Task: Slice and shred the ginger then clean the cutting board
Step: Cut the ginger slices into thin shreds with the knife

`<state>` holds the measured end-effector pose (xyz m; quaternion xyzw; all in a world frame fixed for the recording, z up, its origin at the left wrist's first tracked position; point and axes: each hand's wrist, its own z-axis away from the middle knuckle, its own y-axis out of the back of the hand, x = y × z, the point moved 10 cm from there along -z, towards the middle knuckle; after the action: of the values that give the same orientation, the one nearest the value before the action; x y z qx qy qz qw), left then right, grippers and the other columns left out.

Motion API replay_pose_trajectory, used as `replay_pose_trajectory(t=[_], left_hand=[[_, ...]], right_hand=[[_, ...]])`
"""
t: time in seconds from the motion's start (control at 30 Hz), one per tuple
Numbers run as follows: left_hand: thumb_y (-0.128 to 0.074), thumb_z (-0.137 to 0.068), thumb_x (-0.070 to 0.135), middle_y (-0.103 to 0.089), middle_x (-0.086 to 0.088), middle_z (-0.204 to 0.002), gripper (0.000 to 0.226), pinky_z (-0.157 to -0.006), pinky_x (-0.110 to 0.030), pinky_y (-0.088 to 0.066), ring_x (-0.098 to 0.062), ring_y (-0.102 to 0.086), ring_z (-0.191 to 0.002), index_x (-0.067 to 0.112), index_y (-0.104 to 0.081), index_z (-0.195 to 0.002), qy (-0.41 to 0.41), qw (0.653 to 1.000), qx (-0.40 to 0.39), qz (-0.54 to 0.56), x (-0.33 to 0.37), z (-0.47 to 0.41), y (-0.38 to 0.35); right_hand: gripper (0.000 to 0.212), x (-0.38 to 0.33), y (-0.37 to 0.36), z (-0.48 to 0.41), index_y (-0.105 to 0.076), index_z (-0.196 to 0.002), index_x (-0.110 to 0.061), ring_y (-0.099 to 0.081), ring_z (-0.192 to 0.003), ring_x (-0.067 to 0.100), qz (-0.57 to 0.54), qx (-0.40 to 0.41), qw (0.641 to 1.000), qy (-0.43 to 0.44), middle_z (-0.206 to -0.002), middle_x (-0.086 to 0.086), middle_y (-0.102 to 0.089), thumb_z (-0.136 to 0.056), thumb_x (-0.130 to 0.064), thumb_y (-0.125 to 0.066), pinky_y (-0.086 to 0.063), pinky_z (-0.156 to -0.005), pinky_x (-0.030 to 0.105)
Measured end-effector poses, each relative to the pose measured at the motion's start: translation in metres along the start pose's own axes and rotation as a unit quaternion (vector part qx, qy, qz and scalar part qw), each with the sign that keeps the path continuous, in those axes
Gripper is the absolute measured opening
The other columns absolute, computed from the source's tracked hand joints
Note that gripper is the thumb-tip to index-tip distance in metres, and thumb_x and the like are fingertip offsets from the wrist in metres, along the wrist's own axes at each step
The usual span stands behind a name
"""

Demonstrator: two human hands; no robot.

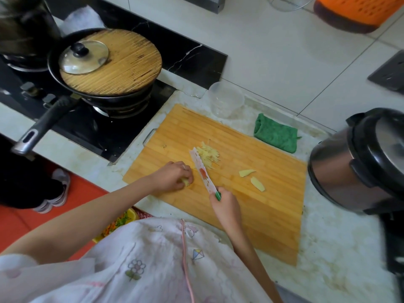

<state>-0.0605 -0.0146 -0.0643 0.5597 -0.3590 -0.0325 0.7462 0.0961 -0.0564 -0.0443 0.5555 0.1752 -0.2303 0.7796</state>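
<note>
Two slices (247,172) lie right of the knife (205,178) — left grip (172,177) pinches the ginger chunk (186,182) just left of its far-pointing blade (197,162), right grip (225,204) clamped on the handle (218,195).

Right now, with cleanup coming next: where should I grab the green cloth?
Take the green cloth by its thicker rolled end nearest the plastic cup, reaching down from above: it lies low on the counter beyond the cutting board, cooker near its other end.

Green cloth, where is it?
Head view: the green cloth lies on the counter at the board's far right edge, between the clear cup and the cooker.
</note>
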Motion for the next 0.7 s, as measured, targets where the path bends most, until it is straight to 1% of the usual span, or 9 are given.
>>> replay_pose_trajectory(t=[0.07, 0.13, 0.17, 0.2, 0.27, 0.37, 0.5, 0.6, 0.7], left_hand=[[-0.069, -0.078, 0.008, -0.066, 0.006, -0.107, 0.025, -0.091, -0.040, -0.044, -0.016, -0.057, -0.103, 0.018, -0.071, -0.100, -0.015, 0.999, 0.029, 0.044, -0.001, 0.002, 0.003], [-0.073, -0.079, 0.010, -0.065, 0.006, -0.115, 0.029, -0.100, -0.037, -0.037, -0.015, -0.057, -0.109, 0.018, -0.071, -0.107, -0.005, 0.998, 0.052, 0.040, -0.003, 0.005, 0.006], [-0.072, -0.080, 0.013, -0.063, 0.006, -0.120, 0.032, -0.102, -0.037, -0.031, -0.015, -0.054, -0.115, 0.019, -0.070, -0.111, 0.004, 0.998, 0.060, 0.025, -0.004, 0.006, 0.006], [-0.072, -0.081, 0.015, -0.060, 0.005, -0.124, 0.033, -0.102, -0.037, -0.028, -0.015, -0.051, -0.120, 0.020, -0.068, -0.114, 0.010, 0.998, 0.065, 0.009, -0.004, 0.007, 0.007], [-0.069, -0.084, 0.017, -0.058, 0.004, -0.126, 0.031, -0.101, -0.036, -0.028, -0.016, -0.047, -0.123, 0.020, -0.067, -0.115, 0.016, 0.998, 0.053, -0.019, -0.003, 0.006, 0.005], [-0.063, -0.089, 0.018, -0.057, 0.008, -0.124, 0.026, -0.097, -0.032, -0.030, -0.014, -0.046, -0.122, 0.022, -0.065, -0.114, 0.019, 0.998, 0.005, -0.057, -0.001, 0.001, -0.002], [-0.060, -0.089, 0.016, -0.059, 0.009, -0.118, 0.023, -0.095, -0.031, -0.028, -0.013, -0.047, -0.117, 0.022, -0.065, -0.111, 0.009, 0.998, -0.023, -0.060, -0.001, -0.003, -0.006], [-0.060, -0.089, 0.014, -0.061, 0.007, -0.115, 0.022, -0.094, -0.031, -0.029, -0.014, -0.050, -0.114, 0.020, -0.066, -0.109, -0.004, 0.999, -0.011, -0.050, -0.002, -0.004, -0.005], [-0.064, -0.085, 0.008, -0.065, 0.002, -0.106, 0.018, -0.090, -0.037, -0.037, -0.021, -0.057, -0.104, 0.016, -0.070, -0.100, -0.035, 0.998, 0.045, -0.021, 0.003, 0.002, -0.001]], right_hand=[[0.021, 0.000, 0.000, 0.000, -0.064, -0.100, -0.016, -0.042, -0.047, 0.017, 0.000, 0.000, 1.000, 0.000, -0.069, 0.011, -0.064, -0.095, -0.026, -0.047, -0.026, -0.044, 0.028], [0.021, 0.001, -0.001, 0.000, -0.064, -0.102, -0.016, -0.040, -0.046, 0.016, -0.004, 0.000, 1.000, -0.001, -0.070, 0.012, -0.065, -0.095, -0.026, -0.047, -0.025, -0.043, 0.027], [0.021, 0.001, -0.001, 0.000, -0.064, -0.102, -0.016, -0.040, -0.046, 0.016, -0.006, -0.001, 1.000, -0.001, -0.070, 0.012, -0.065, -0.096, -0.026, -0.047, -0.025, -0.043, 0.027], [0.021, 0.001, -0.001, 0.001, -0.064, -0.102, -0.016, -0.040, -0.046, 0.016, -0.008, -0.001, 1.000, 0.000, -0.071, 0.011, -0.065, -0.096, -0.026, -0.046, -0.025, -0.043, 0.026], [0.021, 0.001, -0.001, 0.001, -0.064, -0.103, -0.017, -0.040, -0.046, 0.016, -0.009, -0.001, 1.000, 0.000, -0.071, 0.011, -0.065, -0.096, -0.026, -0.046, -0.025, -0.042, 0.026], [0.021, 0.002, -0.001, 0.001, -0.064, -0.105, -0.019, -0.041, -0.045, 0.014, -0.014, 0.002, 1.000, -0.003, -0.068, 0.007, -0.064, -0.096, -0.027, -0.046, -0.025, -0.041, 0.026], [0.022, 0.002, -0.002, 0.002, -0.065, -0.104, -0.018, -0.044, -0.048, 0.016, -0.020, 0.002, 1.000, -0.003, -0.069, 0.007, -0.064, -0.095, -0.027, -0.046, -0.028, -0.044, 0.027], [0.022, 0.002, -0.003, 0.002, -0.065, -0.105, -0.018, -0.045, -0.049, 0.016, -0.022, 0.001, 1.000, -0.004, -0.072, 0.007, -0.065, -0.095, -0.026, -0.047, -0.029, -0.045, 0.027], [0.022, 0.001, -0.003, 0.002, -0.065, -0.105, -0.019, -0.045, -0.049, 0.015, -0.019, -0.004, 1.000, -0.003, -0.072, 0.004, -0.065, -0.095, -0.027, -0.047, -0.029, -0.044, 0.027]])
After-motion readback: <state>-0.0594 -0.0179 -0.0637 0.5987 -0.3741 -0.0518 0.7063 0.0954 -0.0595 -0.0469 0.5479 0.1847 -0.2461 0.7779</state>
